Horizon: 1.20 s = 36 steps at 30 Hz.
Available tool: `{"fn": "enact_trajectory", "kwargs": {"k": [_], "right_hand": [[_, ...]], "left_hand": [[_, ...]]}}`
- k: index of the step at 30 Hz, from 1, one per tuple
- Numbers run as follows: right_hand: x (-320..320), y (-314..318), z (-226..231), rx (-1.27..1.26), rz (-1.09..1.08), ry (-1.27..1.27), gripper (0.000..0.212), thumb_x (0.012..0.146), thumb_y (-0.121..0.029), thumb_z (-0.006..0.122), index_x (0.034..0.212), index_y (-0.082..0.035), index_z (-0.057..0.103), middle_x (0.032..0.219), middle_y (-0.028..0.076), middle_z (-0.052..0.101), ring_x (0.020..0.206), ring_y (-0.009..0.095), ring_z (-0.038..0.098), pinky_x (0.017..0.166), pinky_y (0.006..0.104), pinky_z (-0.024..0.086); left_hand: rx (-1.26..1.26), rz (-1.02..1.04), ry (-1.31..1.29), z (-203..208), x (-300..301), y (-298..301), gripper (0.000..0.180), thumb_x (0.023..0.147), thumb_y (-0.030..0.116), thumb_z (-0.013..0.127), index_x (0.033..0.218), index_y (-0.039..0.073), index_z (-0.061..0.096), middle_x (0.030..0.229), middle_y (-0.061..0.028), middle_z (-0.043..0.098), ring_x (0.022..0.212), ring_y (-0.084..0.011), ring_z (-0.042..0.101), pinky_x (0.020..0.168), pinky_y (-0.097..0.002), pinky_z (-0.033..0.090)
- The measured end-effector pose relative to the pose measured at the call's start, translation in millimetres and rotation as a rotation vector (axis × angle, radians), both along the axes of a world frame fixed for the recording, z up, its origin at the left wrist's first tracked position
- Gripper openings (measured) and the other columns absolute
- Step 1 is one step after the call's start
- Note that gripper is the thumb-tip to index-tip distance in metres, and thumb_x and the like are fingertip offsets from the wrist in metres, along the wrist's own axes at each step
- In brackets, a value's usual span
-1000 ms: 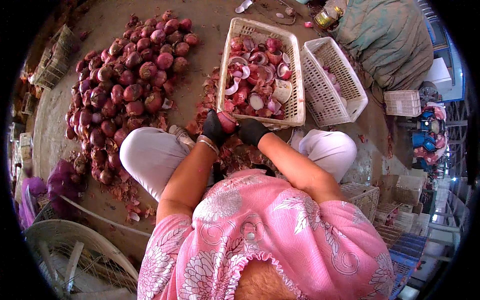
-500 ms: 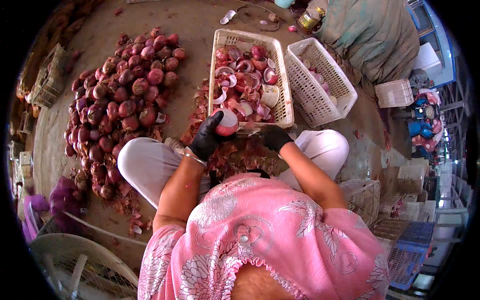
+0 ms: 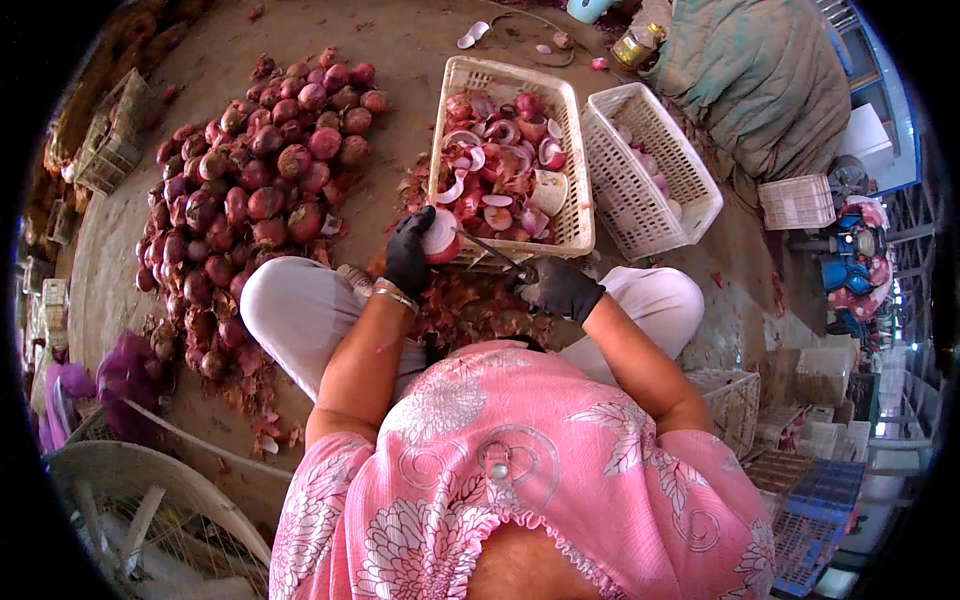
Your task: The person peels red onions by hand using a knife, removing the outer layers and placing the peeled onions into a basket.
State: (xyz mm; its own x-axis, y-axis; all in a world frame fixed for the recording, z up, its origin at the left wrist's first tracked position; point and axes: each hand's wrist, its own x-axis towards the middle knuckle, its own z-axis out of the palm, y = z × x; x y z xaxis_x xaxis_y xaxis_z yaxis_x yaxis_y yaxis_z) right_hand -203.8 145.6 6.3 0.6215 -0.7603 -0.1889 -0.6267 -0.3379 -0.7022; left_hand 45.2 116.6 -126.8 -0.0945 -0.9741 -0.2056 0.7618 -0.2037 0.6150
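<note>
My left hand (image 3: 408,260), in a black glove, is closed round a red onion (image 3: 441,240) whose pale flat face shows. A knife (image 3: 487,246) is gripped in my gloved right hand (image 3: 560,288), its dark blade pointing left with the tip close to the onion. Whether the tip touches the onion I cannot tell. Just beyond both hands stands a cream plastic crate (image 3: 580,200) filled with onion skins and cut pieces. A white cup-like container (image 3: 549,191) lies among those scraps.
Left of me a large heap of red onions (image 3: 265,203) covers the floor. A second cream crate (image 3: 662,232), with peeled onions inside, adjoins the first on the right. Loose skins lie between my legs. A green quilted cover (image 3: 755,90) is at the far right.
My right hand has turned and come up slightly, so the knife blade now shows plainly beside the onion. The onion has tilted in my left hand. The whole view has shifted a little.
</note>
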Motion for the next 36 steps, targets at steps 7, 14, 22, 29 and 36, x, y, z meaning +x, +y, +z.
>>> {"fn": "enact_trajectory", "kwargs": {"k": [7,14,22,29,36], "right_hand": [[-27,5,-67,-0.115,0.011,-0.042,0.044,0.078,-0.029,0.065,0.115,-0.006,0.059,0.114,0.016,0.060,0.106,0.028,0.056,0.095,0.0391,0.041],[-50,10,-94,-0.161,0.117,0.014,0.046,0.079,-0.025,0.061,0.122,-0.011,0.056,0.121,0.017,0.057,0.113,0.035,0.052,0.098,0.0419,0.039],[-6,8,-38,-0.052,-0.104,-0.046,0.035,0.076,-0.014,0.065,0.109,-0.004,0.059,0.104,0.012,0.063,0.094,0.024,0.061,0.084,0.0337,0.046],[-2,-3,-55,-0.144,-0.132,0.026,0.034,0.075,-0.018,0.064,0.106,-0.005,0.060,0.097,0.017,0.065,0.091,0.030,0.062,0.078,0.0386,0.049],[23,11,-78,-0.096,-0.301,-0.036,0.031,0.079,-0.023,0.057,0.105,-0.009,0.063,0.096,0.021,0.064,0.089,0.038,0.061,0.077,0.0448,0.049]], "left_hand": [[0.108,0.085,-0.069,25,-14,16,0.025,0.090,0.020,0.052,0.100,-0.001,0.061,0.094,-0.0093,0.066,0.085,-0.0188,0.063,0.079,-0.0314,0.050],[-0.012,0.030,0.214,18,8,-3,0.031,0.093,0.028,0.050,0.107,0.002,0.058,0.098,-0.0091,0.065,0.088,-0.0215,0.064,0.080,-0.0312,0.052],[0.037,0.082,0.155,-16,12,-10,0.028,0.091,0.025,0.052,0.103,0.001,0.060,0.098,-0.0102,0.065,0.087,-0.0213,0.064,0.079,-0.0336,0.052],[0.012,0.180,-0.093,8,4,-5,0.025,0.091,0.021,0.051,0.103,0.001,0.061,0.097,-0.0083,0.064,0.087,-0.0171,0.062,0.081,-0.0315,0.050],[0.058,0.075,0.227,-35,-2,-26,0.028,0.093,0.025,0.049,0.103,0.001,0.060,0.095,-0.0074,0.064,0.085,-0.0169,0.062,0.079,-0.0313,0.050]]}}
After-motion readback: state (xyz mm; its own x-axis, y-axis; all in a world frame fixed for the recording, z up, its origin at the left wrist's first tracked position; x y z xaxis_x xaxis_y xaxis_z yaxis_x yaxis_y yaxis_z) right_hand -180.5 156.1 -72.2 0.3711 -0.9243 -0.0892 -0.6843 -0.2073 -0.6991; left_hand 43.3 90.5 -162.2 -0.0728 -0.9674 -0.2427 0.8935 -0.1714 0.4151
